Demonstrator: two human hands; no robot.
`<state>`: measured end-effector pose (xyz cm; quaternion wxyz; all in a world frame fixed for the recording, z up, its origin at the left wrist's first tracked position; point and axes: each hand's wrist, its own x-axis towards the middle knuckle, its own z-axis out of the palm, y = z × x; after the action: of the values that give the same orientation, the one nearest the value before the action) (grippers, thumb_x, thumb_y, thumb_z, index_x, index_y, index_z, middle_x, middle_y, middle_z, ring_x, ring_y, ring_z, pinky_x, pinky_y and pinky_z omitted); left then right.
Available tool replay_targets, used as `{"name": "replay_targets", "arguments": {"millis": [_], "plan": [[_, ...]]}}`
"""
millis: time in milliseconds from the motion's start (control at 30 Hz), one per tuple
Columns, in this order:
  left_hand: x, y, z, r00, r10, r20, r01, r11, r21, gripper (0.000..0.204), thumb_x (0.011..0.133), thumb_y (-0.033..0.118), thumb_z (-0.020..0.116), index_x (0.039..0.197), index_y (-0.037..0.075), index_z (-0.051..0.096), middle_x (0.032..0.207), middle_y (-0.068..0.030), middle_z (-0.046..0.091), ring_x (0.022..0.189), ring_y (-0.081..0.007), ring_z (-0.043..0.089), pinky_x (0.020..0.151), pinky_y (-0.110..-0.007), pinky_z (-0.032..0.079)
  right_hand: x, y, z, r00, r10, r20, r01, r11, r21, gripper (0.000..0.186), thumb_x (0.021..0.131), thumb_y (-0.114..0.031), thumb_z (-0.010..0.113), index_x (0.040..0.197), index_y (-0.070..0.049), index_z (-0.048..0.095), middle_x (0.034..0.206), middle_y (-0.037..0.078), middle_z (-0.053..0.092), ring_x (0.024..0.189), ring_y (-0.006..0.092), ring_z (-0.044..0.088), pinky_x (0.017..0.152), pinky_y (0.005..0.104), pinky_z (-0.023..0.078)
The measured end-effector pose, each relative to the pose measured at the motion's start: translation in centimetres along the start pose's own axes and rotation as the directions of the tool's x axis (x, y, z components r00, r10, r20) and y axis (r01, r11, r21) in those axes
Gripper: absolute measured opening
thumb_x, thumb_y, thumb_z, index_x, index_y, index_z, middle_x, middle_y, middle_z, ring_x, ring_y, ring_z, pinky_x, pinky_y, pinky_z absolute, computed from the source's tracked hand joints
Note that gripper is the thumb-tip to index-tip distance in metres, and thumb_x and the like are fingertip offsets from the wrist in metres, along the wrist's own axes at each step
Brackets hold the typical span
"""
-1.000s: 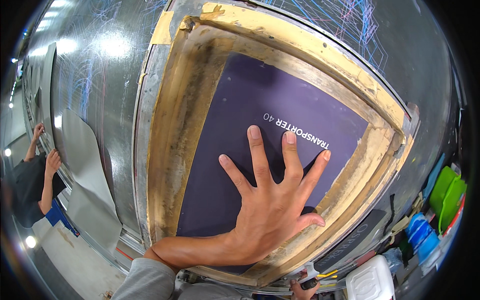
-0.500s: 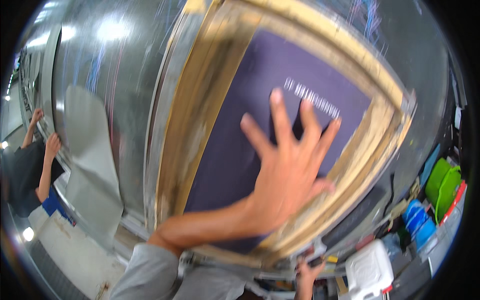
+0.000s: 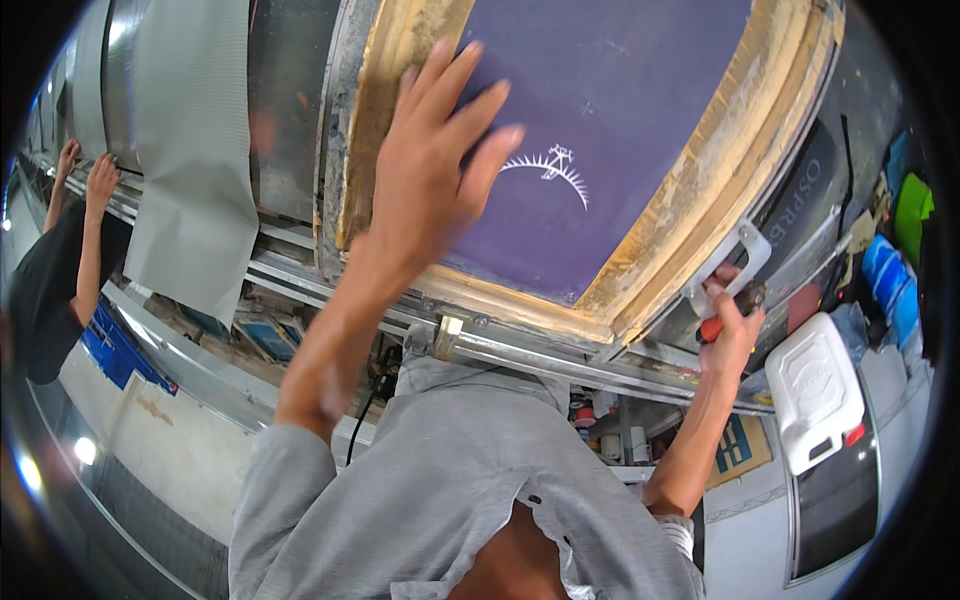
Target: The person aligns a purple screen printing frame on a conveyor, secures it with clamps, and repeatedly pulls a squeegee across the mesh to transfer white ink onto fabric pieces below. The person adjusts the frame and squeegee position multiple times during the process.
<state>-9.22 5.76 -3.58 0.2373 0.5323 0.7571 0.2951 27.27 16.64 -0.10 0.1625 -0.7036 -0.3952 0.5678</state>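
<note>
A screen-printing frame (image 3: pixel 735 165) with worn wooden sides lies in front of me, its purple mesh (image 3: pixel 630 90) bearing a small white curved, spiky design (image 3: pixel 560 165). My left hand (image 3: pixel 430 170) is open, slightly blurred, over the frame's left wooden side and the mesh edge; whether it touches is unclear. At the frame's near right corner, my right hand (image 3: pixel 732 325) is closed around a tool with an orange-and-dark handle (image 3: pixel 712 328). Its exact kind is partly hidden by the fingers. Right beside those fingers is a grey slotted metal bracket (image 3: pixel 745 255).
Metal rails (image 3: pixel 520 355) run along the near table edge. Grey ribbed sheets (image 3: pixel 195 150) hang over the table at left, where another person (image 3: pixel 60 280) has both hands on the edge. A white plastic container (image 3: pixel 815 390), blue bundle (image 3: pixel 890 285) and green item (image 3: pixel 912 215) sit at right.
My left hand has moved from the middle of the mesh to the frame's left side, uncovering the white design. My right hand now shows at the near right corner. The view has shifted.
</note>
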Motion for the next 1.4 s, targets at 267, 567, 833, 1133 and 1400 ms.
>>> {"name": "replay_targets", "arguments": {"millis": [267,567,833,1133,1400], "plan": [[-10.2,4.8,3.0,0.97,-0.198,0.143,0.176,0.973,0.151,0.084,0.08,0.063,0.075,0.149,0.019,0.057,0.17,-0.0278,0.005,0.153,-0.0579,0.0,0.108,-0.084,0.008,-0.2,0.0,0.0,0.999,-0.031,-0.019,0.03,0.997,-0.068,0.032,0.079,-0.006,0.069,0.109,0.003,0.067,0.1,0.011,0.071,0.094,0.0215,0.067,0.086,0.0348,0.05],[-10.0,4.6,4.3,0.971,-0.184,0.15,0.124,0.932,0.34,0.101,0.073,0.082,0.065,0.154,0.025,0.05,0.168,-0.0317,0.007,0.151,-0.0608,0.004,0.101,-0.088,0.017,0.2,0.3,-0.4,0.998,-0.055,-0.013,0.054,0.997,-0.052,0.031,0.079,-0.006,0.07,0.109,0.003,0.068,0.1,0.012,0.071,0.093,0.0223,0.067,0.086,0.0352,0.05],[-9.8,4.9,4.2,0.978,-0.155,0.139,0.095,0.928,0.361,0.105,0.072,0.083,0.065,0.153,0.017,0.051,0.163,-0.0391,0.013,0.148,-0.0657,0.007,0.102,-0.087,0.019,0.4,0.4,-0.4,0.996,-0.083,0.033,0.085,0.994,-0.061,0.029,0.082,-0.008,0.069,0.109,0.002,0.067,0.102,0.01,0.07,0.099,0.0216,0.068,0.09,0.0348,0.05],[-8.6,7.4,5.1,0.96,-0.231,0.159,0.146,0.896,0.419,0.106,0.072,0.086,0.062,0.158,0.026,0.043,0.154,-0.0525,0.01,0.142,-0.073,0.012,0.098,-0.085,0.027,0.0,-0.2,0.3,0.995,-0.095,0.013,0.095,0.994,-0.059,0.032,0.076,-0.011,0.074,0.104,0.004,0.07,0.095,0.014,0.072,0.094,0.0245,0.068,0.091,0.038,0.047],[-8.2,7.5,4.8,0.96,-0.219,0.177,0.111,0.873,0.476,0.108,0.07,0.084,0.066,0.158,0.027,0.043,0.15,-0.0548,0.018,0.139,-0.0741,0.019,0.1,-0.081,0.033,0.2,-0.1,0.1,0.996,-0.089,0.011,0.09,0.995,-0.053,0.032,0.076,-0.011,0.075,0.104,0.004,0.07,0.095,0.013,0.072,0.094,0.0237,0.068,0.089,0.0369,0.049]]}}
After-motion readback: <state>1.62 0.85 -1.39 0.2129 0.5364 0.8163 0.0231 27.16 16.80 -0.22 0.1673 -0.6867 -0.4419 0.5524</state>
